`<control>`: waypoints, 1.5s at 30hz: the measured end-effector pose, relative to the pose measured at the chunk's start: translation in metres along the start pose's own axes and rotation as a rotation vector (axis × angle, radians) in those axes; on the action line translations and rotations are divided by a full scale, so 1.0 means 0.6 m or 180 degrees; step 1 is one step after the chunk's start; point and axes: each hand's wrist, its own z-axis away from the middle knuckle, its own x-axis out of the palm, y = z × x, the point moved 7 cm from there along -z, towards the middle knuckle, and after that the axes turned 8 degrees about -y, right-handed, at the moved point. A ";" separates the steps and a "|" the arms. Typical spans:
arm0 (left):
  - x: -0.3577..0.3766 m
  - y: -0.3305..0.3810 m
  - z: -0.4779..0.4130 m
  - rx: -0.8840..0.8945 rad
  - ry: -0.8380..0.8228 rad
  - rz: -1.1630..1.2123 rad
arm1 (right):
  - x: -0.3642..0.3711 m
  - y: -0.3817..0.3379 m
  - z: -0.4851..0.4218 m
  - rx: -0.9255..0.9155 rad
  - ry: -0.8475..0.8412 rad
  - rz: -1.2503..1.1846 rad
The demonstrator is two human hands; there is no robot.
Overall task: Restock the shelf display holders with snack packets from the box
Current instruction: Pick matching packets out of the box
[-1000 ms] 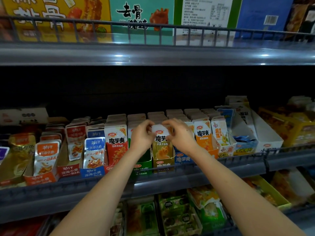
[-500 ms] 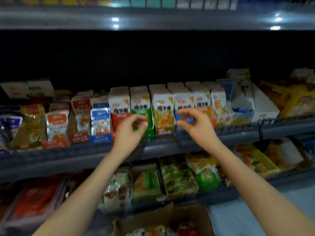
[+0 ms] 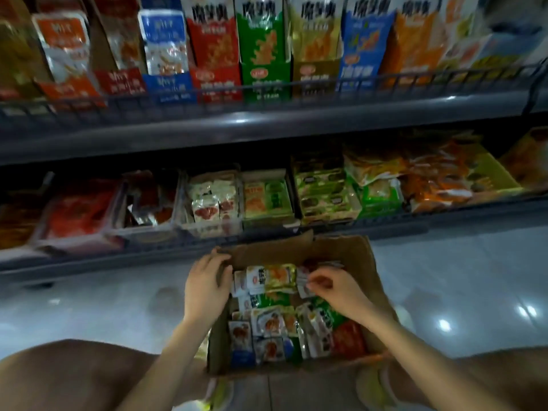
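Both hands have dropped from the upper shelf's display holders (image 3: 264, 75) to the near cardboard box (image 3: 355, 253). The left hand (image 3: 206, 287) grips its left wall, and the right hand (image 3: 338, 289) pinches snack packets (image 3: 278, 277) at its far right (1 or 2, unclear), so another refill begins.

Both bare forearms reach forward and down, left hand (image 3: 207, 287) back up with fingers curled over the left wall of the cardboard box (image 3: 351, 253), right hand (image 3: 336, 289) bent-fingered, thumb and fingertips pinching a snack packet (image 3: 304, 287).
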 end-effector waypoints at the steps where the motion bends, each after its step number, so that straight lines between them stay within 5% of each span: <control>1: 0.020 -0.028 0.012 -0.0209 -0.0021 -0.0028 | 0.031 0.030 -0.010 0.0142 -0.0083 -0.0005; 6: 0.105 -0.124 0.033 -0.0957 -0.0386 0.0079 | 0.150 0.121 -0.061 0.0834 -0.0413 -0.0160; 15: 0.164 -0.164 0.050 -0.1036 -0.0440 0.0137 | 0.296 0.235 -0.150 0.1459 -0.0976 0.0173; 18: 0.168 -0.182 0.052 -0.1035 -0.0489 0.0157 | 0.329 0.255 -0.156 0.1636 -0.0885 -0.0162; 23: 0.168 -0.193 0.056 -0.1124 -0.0554 0.0298 | 0.337 0.250 -0.166 0.1514 -0.0779 0.0342; 28: 0.135 -0.170 0.054 -0.1272 -0.0201 0.0214 | 0.252 0.218 -0.151 0.1489 -0.0040 -0.0662; 33: 0.091 -0.108 0.048 -0.0990 0.0138 0.0243 | 0.157 0.178 -0.099 0.1470 0.0544 -0.2764; 36: 0.112 -0.062 0.050 -0.1174 -0.0363 0.0971 | 0.129 0.147 -0.074 0.1451 0.0476 -0.3319; 39: 0.166 -0.026 0.065 -0.2049 -0.1075 0.2444 | 0.132 0.109 -0.054 0.1403 0.0417 -0.3792; 42: 0.192 0.001 0.076 -0.2672 -0.0965 0.3872 | 0.142 0.079 -0.037 0.1370 0.0379 -0.3818; 45: 0.181 0.001 0.073 -0.2704 -0.0727 0.4128 | 0.138 0.070 -0.025 0.1273 0.0418 -0.3721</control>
